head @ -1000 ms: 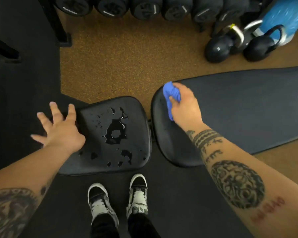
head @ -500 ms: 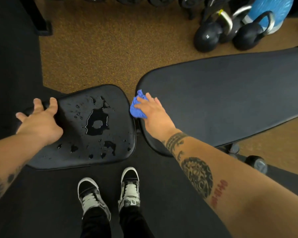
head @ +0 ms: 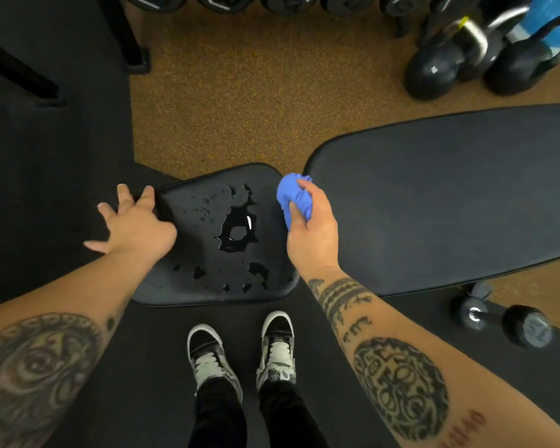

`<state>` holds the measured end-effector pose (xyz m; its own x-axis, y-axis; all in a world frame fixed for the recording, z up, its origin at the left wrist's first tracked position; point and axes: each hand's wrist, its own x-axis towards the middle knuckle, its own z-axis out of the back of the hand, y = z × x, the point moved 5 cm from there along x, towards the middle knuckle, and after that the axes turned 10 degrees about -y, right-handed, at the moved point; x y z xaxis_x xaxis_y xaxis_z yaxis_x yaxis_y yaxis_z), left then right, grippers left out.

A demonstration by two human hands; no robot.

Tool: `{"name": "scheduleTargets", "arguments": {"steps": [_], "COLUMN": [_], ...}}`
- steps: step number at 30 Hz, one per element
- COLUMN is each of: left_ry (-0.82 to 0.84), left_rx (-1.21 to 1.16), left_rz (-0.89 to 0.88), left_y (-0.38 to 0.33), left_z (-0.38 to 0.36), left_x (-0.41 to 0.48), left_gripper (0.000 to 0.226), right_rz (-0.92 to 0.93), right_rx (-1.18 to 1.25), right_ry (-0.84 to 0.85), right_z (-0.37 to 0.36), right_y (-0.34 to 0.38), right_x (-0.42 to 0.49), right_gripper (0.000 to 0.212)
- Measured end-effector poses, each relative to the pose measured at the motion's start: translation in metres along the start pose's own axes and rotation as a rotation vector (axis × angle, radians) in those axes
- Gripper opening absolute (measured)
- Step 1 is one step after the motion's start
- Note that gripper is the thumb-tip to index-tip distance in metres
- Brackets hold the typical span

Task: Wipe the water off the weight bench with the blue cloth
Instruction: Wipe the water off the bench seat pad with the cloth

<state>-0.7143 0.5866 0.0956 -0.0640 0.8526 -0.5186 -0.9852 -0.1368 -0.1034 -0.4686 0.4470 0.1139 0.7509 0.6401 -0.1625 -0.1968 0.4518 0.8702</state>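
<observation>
Bench seat pad (head: pixel 188 286) lies left of the long back pad (head: pixel 450 202), ends just beside each other. Water (head: pixel 238 232) pooled on seat pad, mid to right; left hand (head: pixel 136 224) on its left edge, right hand (head: pixel 314 231) with cloth (head: pixel 293 197) over the junction. Kettlebells (head: pixel 466 56) on floor behind back pad; dumbbell (head: pixel 501 323) in front; shoes (head: pixel 243 350) before seat pad.

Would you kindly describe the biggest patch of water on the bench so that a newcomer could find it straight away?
Start at the weight bench's small seat pad, the black cushion directly ahead of the shoes, left of the long back pad. The big puddle lies right of its centre, near the right hand holding the blue cloth. Unlike the scattered droplets around it, it forms a ring with a dry spot inside.
</observation>
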Motion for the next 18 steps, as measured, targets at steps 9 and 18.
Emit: {"name": "scheduleTargets", "arguments": {"steps": [9,18], "left_ry": [0.034,0.040], "left_rx": [-0.296,-0.500], "left_rz": [0.103,0.037], "left_y": [0.035,0.046], "left_z": [-0.017,-0.025], "left_x": [0.028,0.034], "left_gripper": [0.076,0.094], "right_rz": [0.342,0.208], "right_rx": [-0.575,-0.958], "right_ry": [0.107,0.754], "right_z": [-0.078,-0.175], "right_y": [-0.003,0.074], "right_x": [0.044,0.087], "right_gripper": [0.056,0.023]}}
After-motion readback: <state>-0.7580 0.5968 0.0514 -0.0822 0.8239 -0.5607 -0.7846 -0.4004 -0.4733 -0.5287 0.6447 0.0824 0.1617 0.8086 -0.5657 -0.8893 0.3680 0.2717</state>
